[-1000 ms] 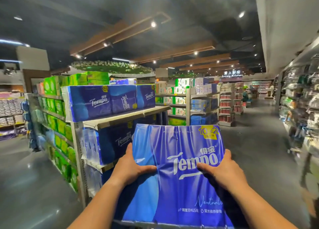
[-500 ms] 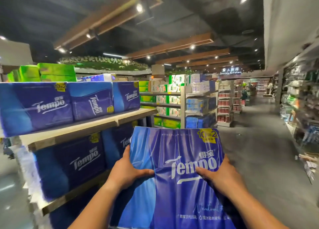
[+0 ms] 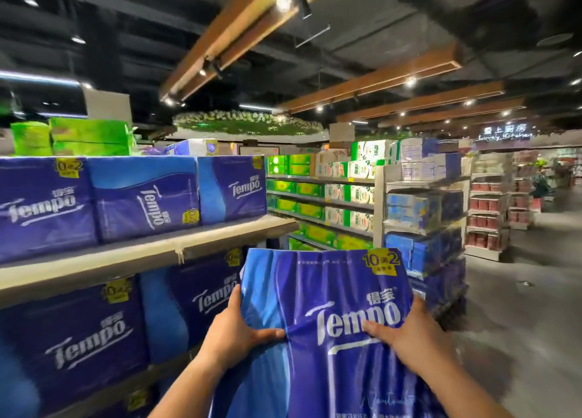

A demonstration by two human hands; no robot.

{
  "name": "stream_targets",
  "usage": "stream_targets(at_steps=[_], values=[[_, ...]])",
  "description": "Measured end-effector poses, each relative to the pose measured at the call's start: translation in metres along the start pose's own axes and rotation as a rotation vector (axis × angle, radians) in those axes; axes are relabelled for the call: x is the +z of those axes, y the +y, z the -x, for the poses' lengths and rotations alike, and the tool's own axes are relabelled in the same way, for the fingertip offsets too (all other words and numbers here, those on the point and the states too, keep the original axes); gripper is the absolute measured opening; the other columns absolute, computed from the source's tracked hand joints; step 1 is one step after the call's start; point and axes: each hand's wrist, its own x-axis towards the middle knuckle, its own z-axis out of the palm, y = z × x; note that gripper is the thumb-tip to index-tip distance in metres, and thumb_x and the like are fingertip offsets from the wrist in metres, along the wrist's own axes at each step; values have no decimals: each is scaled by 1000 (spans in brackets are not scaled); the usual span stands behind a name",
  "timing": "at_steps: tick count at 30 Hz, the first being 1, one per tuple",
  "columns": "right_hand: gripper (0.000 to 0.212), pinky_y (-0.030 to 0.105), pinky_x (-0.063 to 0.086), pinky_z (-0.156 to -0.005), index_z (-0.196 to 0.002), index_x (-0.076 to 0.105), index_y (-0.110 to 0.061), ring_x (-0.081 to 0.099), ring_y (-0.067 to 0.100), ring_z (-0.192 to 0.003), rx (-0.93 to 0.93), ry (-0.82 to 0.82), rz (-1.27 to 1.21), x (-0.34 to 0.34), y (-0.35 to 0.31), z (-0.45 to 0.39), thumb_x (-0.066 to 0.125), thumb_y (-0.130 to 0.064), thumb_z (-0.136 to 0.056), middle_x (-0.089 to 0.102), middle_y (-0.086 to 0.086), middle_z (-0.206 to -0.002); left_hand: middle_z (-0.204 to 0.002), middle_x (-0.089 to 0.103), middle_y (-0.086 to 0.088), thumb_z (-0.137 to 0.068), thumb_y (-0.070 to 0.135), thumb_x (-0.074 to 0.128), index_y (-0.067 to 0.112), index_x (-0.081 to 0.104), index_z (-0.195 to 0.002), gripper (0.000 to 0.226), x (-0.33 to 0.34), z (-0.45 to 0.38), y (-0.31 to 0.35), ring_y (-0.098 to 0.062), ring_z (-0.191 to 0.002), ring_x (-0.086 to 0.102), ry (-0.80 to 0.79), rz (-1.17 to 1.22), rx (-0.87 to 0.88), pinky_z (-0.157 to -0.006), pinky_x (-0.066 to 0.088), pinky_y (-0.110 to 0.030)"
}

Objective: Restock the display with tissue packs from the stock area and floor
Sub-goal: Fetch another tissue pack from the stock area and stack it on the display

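Note:
I hold a large blue Tempo tissue pack [image 3: 324, 295] in front of me, low in the middle of the view. My left hand [image 3: 234, 332] grips its left side with the thumb pressed on the front. My right hand [image 3: 409, 335] grips its right side. To the left stands the display shelf [image 3: 151, 251], its top board carrying three blue Tempo packs [image 3: 141, 197]. More blue Tempo packs [image 3: 78, 339] fill the level below. The held pack sits just right of the shelf's end.
Green tissue packs [image 3: 85, 136] are stacked on top at the far left. Another shelving unit [image 3: 381, 203] with green, white and blue packs stands ahead. A grey floor aisle [image 3: 519, 307] runs along the right toward further shelves.
I have come closer to the display shelf, which now fills the left side. Both hands keep the same grip on the pack.

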Motion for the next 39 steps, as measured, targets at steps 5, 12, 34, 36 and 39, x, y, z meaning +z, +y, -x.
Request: stream_targets(at_steps=[5, 12, 34, 36, 39], values=[[133, 40, 48, -89, -158, 16, -11, 58, 33, -128, -136, -71, 55, 24, -26, -102, 76, -80, -62, 50, 12, -151, -152, 48, 1, -40, 73, 91, 29, 13, -160, 150, 9, -70, 15, -24, -133, 52, 135, -40, -36, -104, 46, -36], [131, 46, 46, -102, -162, 7, -12, 50, 36, -137, -337, -24, -28, 73, -89, -221, 75, -74, -69, 37, 13, -161, -143, 51, 10, -51, 53, 97, 33, 21, -158, 133, 1, -178, 21, -21, -131, 53, 402, -37, 82, -88, 40, -28], [103, 36, 52, -87, -142, 32, -38, 63, 12, -108, -815, 70, -773, 207, -273, -532, 96, -44, -61, 59, -12, -128, -162, 35, 4, -55, 41, 98, 33, 4, -162, 143, -56, -468, 34, -29, -137, 45, 1003, -104, 256, -106, 40, -42], [104, 44, 56, -88, -141, 33, -38, 65, 17, -109, -836, 29, -778, 226, -288, -558, 96, -49, -59, 59, -9, -130, -162, 35, 2, -54, 41, 99, 34, 3, -162, 145, -60, -490, 26, -30, -137, 45, 1025, -110, 239, -105, 40, -43], [103, 49, 57, -90, -139, 33, -38, 66, 13, -108, -852, -96, -774, 262, -303, -594, 98, -40, -59, 61, -9, -127, -163, 33, 2, -53, 42, 99, 33, 1, -162, 147, -64, -521, 9, -31, -139, 44, 1019, -141, 172, -106, 40, -45]])
